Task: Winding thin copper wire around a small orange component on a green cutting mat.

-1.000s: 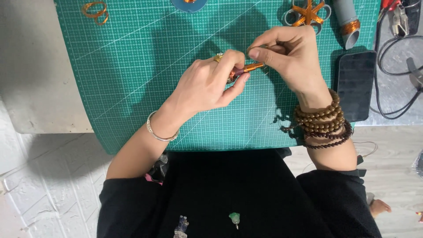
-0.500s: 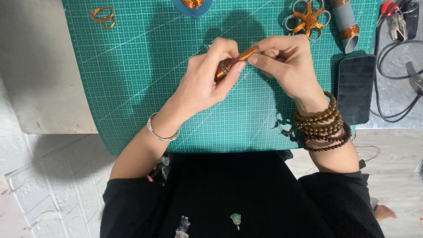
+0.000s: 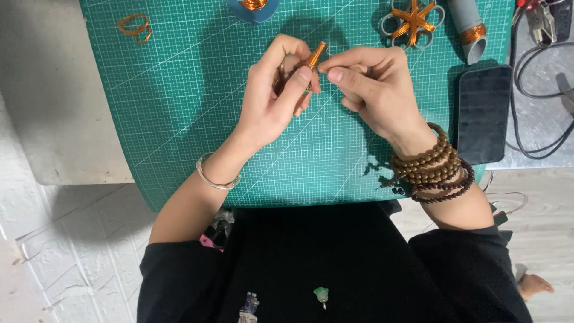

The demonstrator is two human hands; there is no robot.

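Note:
Over a green cutting mat (image 3: 179, 107), my left hand (image 3: 272, 98) grips a small piece wrapped in copper-coloured wire (image 3: 314, 57), its tip pointing up and to the right. My right hand (image 3: 371, 84) pinches at that tip with thumb and forefinger; whatever thin wire it holds is too fine to see. A silver bangle is on my left wrist, and several brown bead bracelets are on my right wrist.
On the mat lie a loop of copper wire (image 3: 134, 27) at the left, a blue spool (image 3: 254, 7) at the top, an orange wire star on rings (image 3: 412, 21) and a grey tube (image 3: 467, 27). A dark phone (image 3: 483, 113), pliers and cables lie at the right.
Both hands have moved up the mat, away from me. The wire-wrapped piece has turned from nearly level to pointing steeply up and right.

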